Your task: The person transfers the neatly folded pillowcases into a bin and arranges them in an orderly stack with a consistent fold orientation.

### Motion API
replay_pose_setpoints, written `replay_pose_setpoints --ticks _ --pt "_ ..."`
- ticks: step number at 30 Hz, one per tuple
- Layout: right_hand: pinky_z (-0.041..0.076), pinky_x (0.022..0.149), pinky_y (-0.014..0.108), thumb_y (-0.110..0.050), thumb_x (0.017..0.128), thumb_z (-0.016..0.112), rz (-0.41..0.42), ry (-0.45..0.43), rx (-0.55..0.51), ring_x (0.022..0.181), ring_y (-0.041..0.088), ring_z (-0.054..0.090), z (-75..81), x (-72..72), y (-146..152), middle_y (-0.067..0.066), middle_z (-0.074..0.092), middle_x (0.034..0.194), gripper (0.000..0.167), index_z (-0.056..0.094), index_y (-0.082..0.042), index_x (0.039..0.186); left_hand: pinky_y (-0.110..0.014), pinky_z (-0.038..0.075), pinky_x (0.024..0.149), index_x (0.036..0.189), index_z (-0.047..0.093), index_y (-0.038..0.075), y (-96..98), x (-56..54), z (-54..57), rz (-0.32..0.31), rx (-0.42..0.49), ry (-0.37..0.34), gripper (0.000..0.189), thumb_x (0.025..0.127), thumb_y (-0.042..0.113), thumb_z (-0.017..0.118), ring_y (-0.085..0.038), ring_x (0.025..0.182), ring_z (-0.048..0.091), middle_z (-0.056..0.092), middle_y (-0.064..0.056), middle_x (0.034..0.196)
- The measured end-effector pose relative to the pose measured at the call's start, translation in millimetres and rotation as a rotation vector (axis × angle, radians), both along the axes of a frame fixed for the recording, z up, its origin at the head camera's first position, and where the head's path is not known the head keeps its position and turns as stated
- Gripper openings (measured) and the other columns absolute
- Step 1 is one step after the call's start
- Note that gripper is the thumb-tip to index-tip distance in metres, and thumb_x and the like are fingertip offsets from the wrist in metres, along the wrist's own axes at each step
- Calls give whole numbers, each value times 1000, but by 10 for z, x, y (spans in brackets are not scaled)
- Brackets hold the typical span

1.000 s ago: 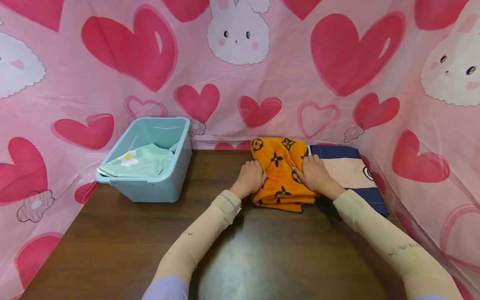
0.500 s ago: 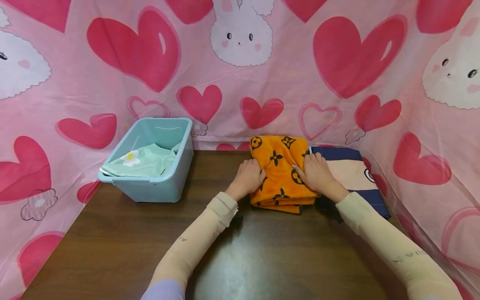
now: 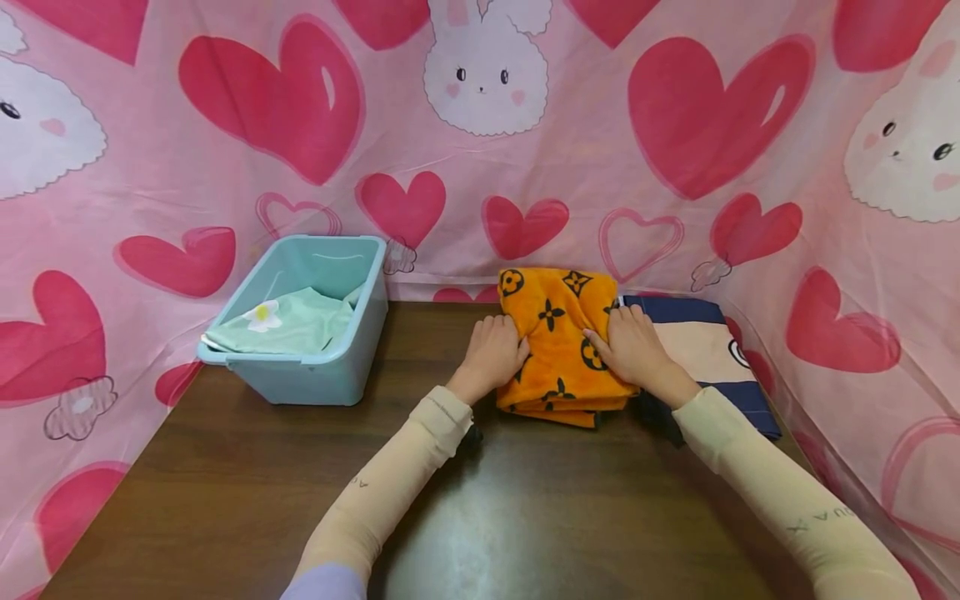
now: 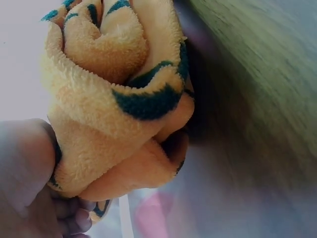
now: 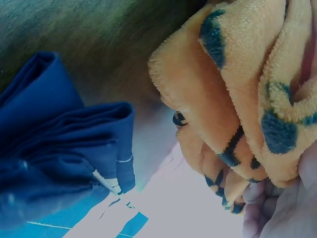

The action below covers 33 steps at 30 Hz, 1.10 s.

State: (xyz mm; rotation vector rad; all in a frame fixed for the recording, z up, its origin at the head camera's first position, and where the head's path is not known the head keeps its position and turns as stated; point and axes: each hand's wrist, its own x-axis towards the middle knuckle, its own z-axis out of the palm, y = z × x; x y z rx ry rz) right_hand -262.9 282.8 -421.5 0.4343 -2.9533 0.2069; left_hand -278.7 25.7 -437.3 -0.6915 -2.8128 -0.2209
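A folded orange plush cloth (image 3: 558, 342) with dark flower motifs lies on the far part of the brown table, its layers showing along the front edge. My left hand (image 3: 491, 354) grips its left side, thumb on top. On the opposite side my right hand (image 3: 633, 350) holds it, with the thumb pressing a crease into the top. In the left wrist view the rolled folds of the orange cloth (image 4: 109, 134) bulge beside the thumb. The right wrist view shows fingers (image 5: 255, 210) curled under the orange cloth (image 5: 198, 94).
Right of the orange cloth lies a folded navy and cream cloth (image 3: 693, 346), close beside my right hand. A light blue plastic bin (image 3: 330, 379) stands at the back left, holding a mint green cloth (image 3: 300, 321) with a daisy. A pink heart-print curtain (image 3: 465, 158) surrounds the table (image 3: 465, 517).
The orange cloth has shifted slightly left with both hands holding it, and its far edge sits a little higher against the curtain. The head view has turned slightly.
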Motion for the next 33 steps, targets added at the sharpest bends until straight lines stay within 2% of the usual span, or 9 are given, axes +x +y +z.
replay_pose_setpoints --ticks 8,19,22,33 --pt "36 79 45 -43 104 53 2 1 -11 86 35 42 8 -14 -32 20 51 91 56 53 13 110 -42 49 81 95 59 0 -40 15 8 11 -21 40 38 104 36 50 -31 85 59 60 -12 87" --pt "38 82 47 -44 104 52 30 17 -23 89 37 43 17 -7 -93 23 54 97 58 53 13 114 -43 49 83 95 58 0 -124 52 78 20 -17 7 37 105 35 49 -31 85 59 61 -13 89" --pt "38 82 47 -44 104 52 36 24 -28 87 37 43 25 -2 -115 23 53 95 58 53 13 112 -42 48 83 95 58 0 -150 70 103 16 -21 -7 37 105 35 48 -31 85 58 59 -13 87" --pt "35 78 46 -41 104 53 28 64 -56 86 37 41 98 30 -209 18 47 86 52 52 11 105 -43 48 80 93 58 -1 -247 90 195 7 14 16 36 103 33 52 -32 82 57 60 -13 86"
